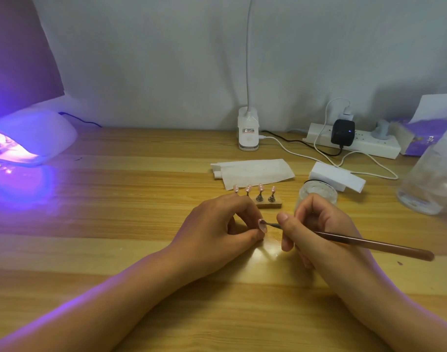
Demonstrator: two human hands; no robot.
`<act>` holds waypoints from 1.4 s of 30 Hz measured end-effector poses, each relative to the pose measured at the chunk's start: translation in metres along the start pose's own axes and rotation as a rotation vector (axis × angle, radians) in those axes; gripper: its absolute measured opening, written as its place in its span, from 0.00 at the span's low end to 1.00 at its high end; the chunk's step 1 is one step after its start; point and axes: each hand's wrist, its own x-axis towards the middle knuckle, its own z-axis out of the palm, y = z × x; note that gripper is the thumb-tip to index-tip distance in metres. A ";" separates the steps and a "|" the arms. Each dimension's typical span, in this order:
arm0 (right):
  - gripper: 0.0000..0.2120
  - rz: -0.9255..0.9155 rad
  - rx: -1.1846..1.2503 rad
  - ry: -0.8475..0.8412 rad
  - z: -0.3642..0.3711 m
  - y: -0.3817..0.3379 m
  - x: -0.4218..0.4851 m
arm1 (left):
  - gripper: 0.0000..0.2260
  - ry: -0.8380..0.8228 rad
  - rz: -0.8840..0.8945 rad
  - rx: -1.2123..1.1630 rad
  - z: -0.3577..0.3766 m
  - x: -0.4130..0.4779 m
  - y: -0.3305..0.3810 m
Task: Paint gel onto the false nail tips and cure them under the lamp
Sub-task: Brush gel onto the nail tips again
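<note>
Forearms (130, 295): ours come in from the bottom edge, low over the wooden table (115, 199).
Left hand (217, 224): fingers are curled, with thumb and fingertips pinching the nail tip (262, 226); we cannot tell whether it is mounted on anything.
Right hand (319, 232): curled round the brush (369, 242), pinching it near the bristle end like a pen.
Where the nail tip is: between our two hands, just above the table, in front of the wooden stand (268, 205) that carries four other tips (260, 187).
Nail tip axis: roughly upright and slightly tilted, with its broad face turned right towards the bristles.
Brush axis: nearly level, handle end low right, bristles pointing left and touching the upper part of the nail tip.
Risk, flooding: we judge gel could run onto our pinching fingertips, which sit right at the tip's edges.
Risk, slipping: brush pressure against so small a pinch could twist the tip and smear the coat.
Risk, knocking: our left knuckles sit just beside the stand, and the jar (317, 193) stands just behind the right hand, so a careless lift could topple either.
Risk, lamp: the curing lamp (31, 138) glows at far left, well apart; stray light might thicken gel on the bristles.
</note>
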 end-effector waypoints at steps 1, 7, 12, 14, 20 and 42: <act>0.10 -0.004 -0.001 -0.005 0.000 0.000 0.000 | 0.05 0.002 0.000 0.002 0.000 0.000 0.000; 0.11 0.023 0.012 -0.021 -0.001 -0.001 -0.002 | 0.06 0.003 0.006 0.005 0.000 0.001 -0.002; 0.12 0.066 0.108 0.051 -0.001 -0.006 -0.001 | 0.06 0.004 0.005 0.002 0.001 0.000 -0.002; 0.11 0.075 0.152 0.066 -0.002 -0.007 -0.002 | 0.05 0.003 0.005 -0.006 0.000 0.000 -0.002; 0.12 0.086 0.138 0.033 -0.003 -0.007 -0.002 | 0.04 0.006 0.002 -0.029 0.000 0.000 -0.001; 0.10 0.012 -0.021 -0.021 -0.001 -0.001 0.000 | 0.04 -0.003 0.025 0.035 0.000 -0.001 0.000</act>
